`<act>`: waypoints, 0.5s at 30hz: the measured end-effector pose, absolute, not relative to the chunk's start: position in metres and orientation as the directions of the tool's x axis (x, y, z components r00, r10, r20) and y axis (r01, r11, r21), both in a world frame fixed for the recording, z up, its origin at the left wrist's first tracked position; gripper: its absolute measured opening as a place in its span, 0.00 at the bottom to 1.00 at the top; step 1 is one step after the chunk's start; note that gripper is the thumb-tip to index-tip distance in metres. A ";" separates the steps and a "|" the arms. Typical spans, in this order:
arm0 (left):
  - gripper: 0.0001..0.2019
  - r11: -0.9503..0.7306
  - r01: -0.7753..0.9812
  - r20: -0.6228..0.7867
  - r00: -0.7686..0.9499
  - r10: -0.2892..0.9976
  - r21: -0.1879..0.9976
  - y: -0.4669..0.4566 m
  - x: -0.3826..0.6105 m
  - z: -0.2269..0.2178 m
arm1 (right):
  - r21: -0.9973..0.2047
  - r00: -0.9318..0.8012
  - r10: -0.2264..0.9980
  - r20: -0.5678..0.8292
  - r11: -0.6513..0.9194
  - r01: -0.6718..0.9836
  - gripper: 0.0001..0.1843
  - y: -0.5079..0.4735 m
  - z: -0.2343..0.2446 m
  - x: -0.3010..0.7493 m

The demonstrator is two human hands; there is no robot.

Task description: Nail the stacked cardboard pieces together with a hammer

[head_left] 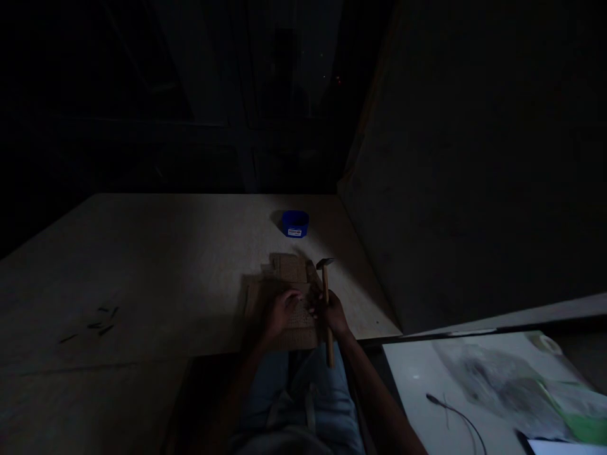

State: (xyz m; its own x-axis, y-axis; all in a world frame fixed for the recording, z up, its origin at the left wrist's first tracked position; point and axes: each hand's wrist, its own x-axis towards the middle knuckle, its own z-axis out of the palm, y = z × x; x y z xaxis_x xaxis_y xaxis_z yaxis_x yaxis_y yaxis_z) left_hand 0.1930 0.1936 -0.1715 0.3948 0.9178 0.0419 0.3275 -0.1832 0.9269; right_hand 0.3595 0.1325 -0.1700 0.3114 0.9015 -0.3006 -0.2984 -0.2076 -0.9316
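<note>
My right hand (334,313) is closed around the wooden handle of a hammer (325,282). The hammer's dark metal head points away from me, and the handle's end comes down over my lap. My left hand (281,312) rests over brown corrugated cardboard (298,339), its fingers bent and apart; nothing shows between them in the dim light. Small pale specks lie on the cardboard between the two hands, too small to name. Another ridged cardboard piece (289,266) sticks out at the far side of it.
Beyond the cardboard stands a blue plastic tub (294,225) with a white label. Several thin dark pieces (100,325) are scattered at the left of the wooden table (156,278). A dark panel (474,177) rises on the right. Clear plastic bags (512,385) and a cable (455,409) lie on a white surface.
</note>
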 end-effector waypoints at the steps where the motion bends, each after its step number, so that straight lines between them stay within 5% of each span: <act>1: 0.14 -0.187 0.331 0.047 0.389 0.920 0.925 0.197 0.193 -0.173 | -0.931 0.303 0.907 -0.293 -0.197 -0.308 0.25 0.133 -0.171 0.360; 8: 0.13 -0.214 0.365 0.044 0.422 0.905 0.906 0.209 0.187 -0.187 | -0.946 0.283 0.936 -0.211 -0.123 -0.299 0.25 0.139 -0.168 0.355; 15: 0.12 -0.196 0.362 0.034 0.407 0.913 0.911 0.212 0.183 -0.196 | -0.986 0.339 0.929 -0.152 -0.120 -0.114 0.22 0.138 -0.182 0.352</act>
State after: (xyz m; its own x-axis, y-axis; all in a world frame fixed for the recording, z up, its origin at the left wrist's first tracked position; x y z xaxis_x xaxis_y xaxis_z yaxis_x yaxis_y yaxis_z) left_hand 0.1833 0.2115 -0.1956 0.4069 0.9128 0.0343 0.3622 -0.1957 0.9113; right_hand 0.3521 0.1380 -0.1821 0.3388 0.9285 -0.1519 -0.1138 -0.1198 -0.9862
